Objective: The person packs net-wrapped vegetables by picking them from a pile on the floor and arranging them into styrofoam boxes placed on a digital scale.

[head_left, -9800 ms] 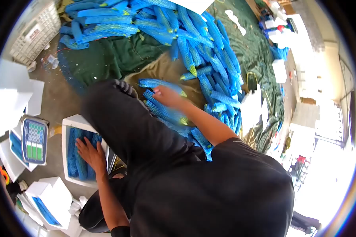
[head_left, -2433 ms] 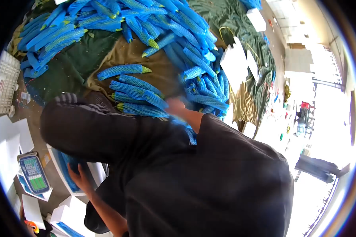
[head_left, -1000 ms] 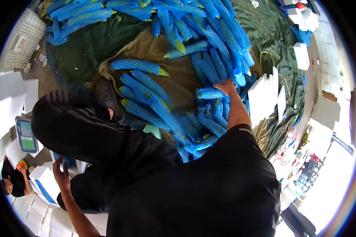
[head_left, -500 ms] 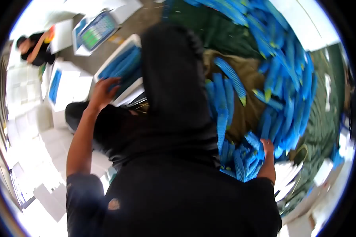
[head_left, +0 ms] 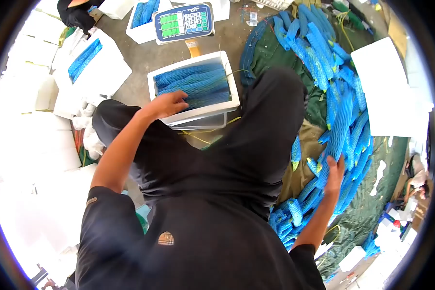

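Note:
My right hand (head_left: 334,175) grips the lower end of a long blue-netted vegetable (head_left: 341,123), which stands up from the heap. Its exact kind is hidden by the netting. Around it lie many similar blue-netted vegetables (head_left: 319,63), some with yellow-green tips. My left hand (head_left: 170,104) is over the near-left rim of a white foam box (head_left: 233,87), fingers loosely bent and apart, holding nothing visible. Inside that box, more blue-netted vegetables (head_left: 193,84) lie side by side in rows.
Beyond the box stands a digital scale display (head_left: 183,23). More white foam boxes (head_left: 113,72) with blue-netted contents are at upper left. A white foam slab (head_left: 389,92) is right of the heap, and green cloth (head_left: 362,227) lies beneath. Another person (head_left: 77,17) is at top left.
The view has swung, bringing the foam box and scale nearer the middle. My right hand now has a netted vegetable raised above the heap. My left hand remains by the box.

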{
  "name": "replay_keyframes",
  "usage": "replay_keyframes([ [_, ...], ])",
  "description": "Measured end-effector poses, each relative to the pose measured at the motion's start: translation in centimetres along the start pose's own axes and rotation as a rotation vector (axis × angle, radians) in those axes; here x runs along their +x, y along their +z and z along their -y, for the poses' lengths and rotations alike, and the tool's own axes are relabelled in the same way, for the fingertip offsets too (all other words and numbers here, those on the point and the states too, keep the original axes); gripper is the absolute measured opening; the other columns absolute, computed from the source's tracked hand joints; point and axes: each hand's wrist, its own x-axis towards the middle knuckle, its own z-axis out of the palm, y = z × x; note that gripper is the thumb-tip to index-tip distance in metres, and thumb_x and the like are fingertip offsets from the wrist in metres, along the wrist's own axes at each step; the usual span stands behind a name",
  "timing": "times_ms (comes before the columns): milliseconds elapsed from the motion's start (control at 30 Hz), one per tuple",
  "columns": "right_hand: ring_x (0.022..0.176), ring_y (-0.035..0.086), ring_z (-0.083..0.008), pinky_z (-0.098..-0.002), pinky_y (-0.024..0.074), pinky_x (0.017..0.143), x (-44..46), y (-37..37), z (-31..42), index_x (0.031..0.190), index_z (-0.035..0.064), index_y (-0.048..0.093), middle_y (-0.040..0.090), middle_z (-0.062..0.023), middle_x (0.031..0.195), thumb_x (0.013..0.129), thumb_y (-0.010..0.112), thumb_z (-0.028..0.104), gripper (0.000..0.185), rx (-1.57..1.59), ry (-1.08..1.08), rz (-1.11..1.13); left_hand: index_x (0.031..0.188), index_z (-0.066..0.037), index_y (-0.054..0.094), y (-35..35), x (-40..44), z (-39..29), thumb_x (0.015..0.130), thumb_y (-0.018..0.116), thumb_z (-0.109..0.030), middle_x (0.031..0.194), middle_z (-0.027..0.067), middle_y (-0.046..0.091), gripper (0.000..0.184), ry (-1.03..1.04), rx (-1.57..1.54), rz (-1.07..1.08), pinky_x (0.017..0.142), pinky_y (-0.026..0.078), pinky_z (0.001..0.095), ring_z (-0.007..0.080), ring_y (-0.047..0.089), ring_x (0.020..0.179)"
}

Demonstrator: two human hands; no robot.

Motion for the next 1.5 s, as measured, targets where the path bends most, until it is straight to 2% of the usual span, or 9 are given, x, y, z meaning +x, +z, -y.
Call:
replay_keyframes([
  [100,0.114,0.058,-0.021,-0.0348,0.0454,0.104,3.8,4.4,12.3,0.141,-0.0069,0.054,0.063,-0.0116,0.128,0.088,0.079,0.029,0.068,-0.283,-0.292,0.236,0.145,-0.004,0.056,0.8,-1.3,-1.7,0.103,0.066,-0.03,0.119,0.0149,0.071,0.051,0.0,0.094,0.068,0.097,0.052,0.0392,0.0319,0.068,0.112],
  [167,0.118,0.057,-0.0307,-0.0389,0.0423,0.107,5.9,8.9,18.2,0.125,-0.0027,0.058,0.058,-0.0155,0.123,0.08,0.083,0.029,0.06,-0.581,-0.608,0.356,0.145,-0.006,0.057,1.9,-1.8,-0.8,0.102,0.066,-0.032,0.126,0.0178,0.07,0.052,0.147,0.305,0.039,0.101,0.052,0.044,0.0384,0.066,0.117],
  [300,0.113,0.058,-0.0383,-0.0429,0.0472,0.1,8.9,21.7,22.5,0.121,0.0013,0.064,0.057,-0.0175,0.118,0.077,0.087,0.036,0.06,-0.659,-0.893,0.737,0.149,-0.007,0.053,2.2,-3.1,-2.1,0.102,0.065,-0.033,0.131,0.0216,0.067,0.055,0.189,0.193,0.065,0.101,0.052,0.0478,0.0419,0.065,0.119],
  [500,0.114,0.062,-0.0403,-0.0448,0.0535,0.096,9.2,36.8,18.0,0.123,0.0173,0.069,0.058,-0.0199,0.122,0.076,0.081,0.044,0.056,-0.967,-0.714,1.011,0.148,-0.008,0.053,2.3,-4.7,-1.7,0.097,0.069,-0.039,0.126,0.0236,0.069,0.062,0.143,0.212,-0.023,0.095,0.054,0.0503,0.0452,0.066,0.113],
  [800,0.136,0.05,-0.0408,-0.0473,0.05,0.107,11.6,42.3,15.2,0.123,0.0229,0.074,0.051,-0.0214,0.144,0.078,0.086,0.042,0.05,-0.969,-1.159,0.869,0.145,-0.01,0.049,2.7,-4.5,-0.9,0.093,0.074,-0.036,0.112,0.0192,0.072,0.064,0.208,0.219,-0.115,0.084,0.057,0.0515,0.0422,0.071,0.098],
  [1100,0.127,0.057,-0.036,-0.0436,0.0543,0.099,11.4,43.3,16.0,0.118,0.027,0.079,0.056,-0.0172,0.139,0.088,0.069,0.006,0.038,-0.839,-1.179,0.772,0.141,-0.006,0.058,2.6,-3.7,-1.6,0.094,0.073,-0.037,0.104,0.0148,0.071,0.058,0.265,0.22,-0.146,0.084,0.054,0.0492,0.0379,0.07,0.099],
  [1300,0.119,0.062,-0.0336,-0.0417,0.0545,0.096,10.2,37.9,21.3,0.106,0.0274,0.084,0.063,-0.0111,0.129,0.081,0.073,0.0,0.038,-0.672,-1.226,0.567,0.142,-0.006,0.057,2.8,-3.0,-1.7,0.094,0.073,-0.036,0.104,0.0143,0.071,0.059,0.29,0.21,-0.142,0.084,0.052,0.0481,0.0373,0.069,0.1],
  [1400,0.122,0.062,-0.0327,-0.0395,0.0511,0.1,13.0,31.7,21.1,0.112,0.0222,0.083,0.062,-0.0152,0.129,0.088,0.07,-0.004,0.037,-0.617,-1.026,0.359,0.141,-0.006,0.057,2.2,-2.9,-2.3,0.094,0.073,-0.035,0.103,0.0139,0.071,0.058,0.295,0.21,-0.137,0.084,0.052,0.0477,0.0371,0.069,0.099],
  [1500,0.121,0.061,-0.032,-0.0394,0.0466,0.106,16.8,23.9,18.8,0.12,0.0156,0.079,0.063,-0.0171,0.129,0.098,0.067,0.008,0.025,-0.734,-0.907,0.1,0.143,-0.007,0.057,1.9,-2.2,-2.8,0.094,0.073,-0.036,0.105,0.0134,0.071,0.059,0.297,0.221,-0.129,0.086,0.052,0.0466,0.0365,0.068,0.101],
])
